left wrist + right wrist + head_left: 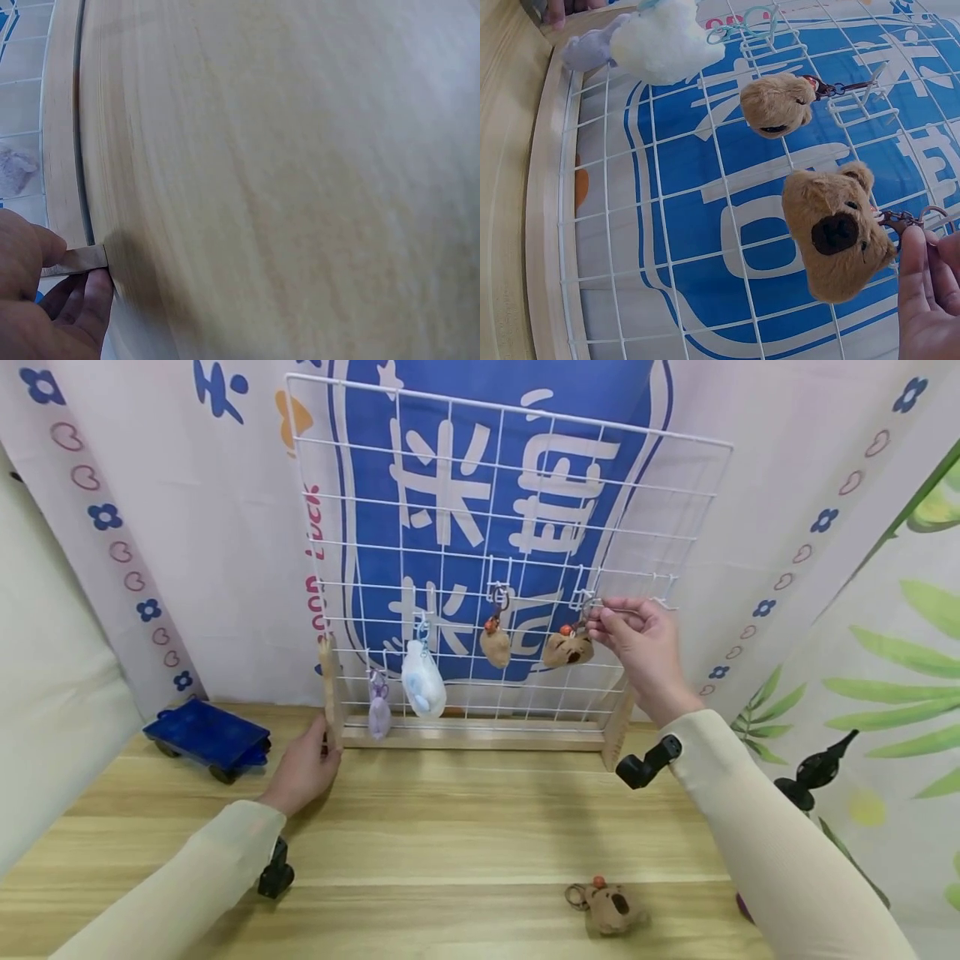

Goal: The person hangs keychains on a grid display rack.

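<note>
Right hand, centre right of the head view: fingertips pinch the metal key ring of a brown plush capybara-head keychain, grip clamped on the ring. The ring sits at a white wire hook on the white wire grid panel; whether it is fully on the hook cannot be told. In the right wrist view the same brown plush head hangs against the grid at lower right, its ring beside the fingertips.

Left hand, lower left of centre in the head view: thumb and fingers grip the left wooden upright of the light wooden base frame that carries the grid. The left wrist view shows the fingers closed on the end of the wooden strip, at the lower left corner.

On the grid, left of the held keychain: 1 small brown plush keychain with an orange bead, 1 white and pale blue plush keychain, 1 small lilac plush keychain.

On the light wooden table: 1 further brown plush capybara keychain at lower centre right, well apart from both hands; 1 dark blue plastic tray on wheels at left.

Behind the grid: white fabric backdrop with a blue printed emblem.
</note>
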Tool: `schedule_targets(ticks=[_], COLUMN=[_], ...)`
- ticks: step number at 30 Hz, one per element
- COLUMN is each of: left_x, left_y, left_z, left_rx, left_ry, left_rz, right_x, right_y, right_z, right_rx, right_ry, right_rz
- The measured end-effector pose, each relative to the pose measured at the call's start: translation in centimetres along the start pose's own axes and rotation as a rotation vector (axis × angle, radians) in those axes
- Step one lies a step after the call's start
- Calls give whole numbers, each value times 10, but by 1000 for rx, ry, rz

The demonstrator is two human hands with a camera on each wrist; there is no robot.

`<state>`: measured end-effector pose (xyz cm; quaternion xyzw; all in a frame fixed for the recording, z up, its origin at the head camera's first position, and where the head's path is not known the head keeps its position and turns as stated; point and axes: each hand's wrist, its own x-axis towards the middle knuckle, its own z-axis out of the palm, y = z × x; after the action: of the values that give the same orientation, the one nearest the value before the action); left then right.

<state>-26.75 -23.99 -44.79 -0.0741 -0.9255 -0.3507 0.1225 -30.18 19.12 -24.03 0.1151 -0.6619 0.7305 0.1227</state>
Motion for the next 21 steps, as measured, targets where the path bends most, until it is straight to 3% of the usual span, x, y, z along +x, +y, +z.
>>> schedule_targets(ticks=[21], left_x=[-1], left_y=[3], left_z=[-2], left_rx=[13], left_ry=[-22], left_rz=[-26], right_x=[-1], right_y=[1], right_z=[-4], right_rx=[-77], right_ry=[2], right_rz=[22])
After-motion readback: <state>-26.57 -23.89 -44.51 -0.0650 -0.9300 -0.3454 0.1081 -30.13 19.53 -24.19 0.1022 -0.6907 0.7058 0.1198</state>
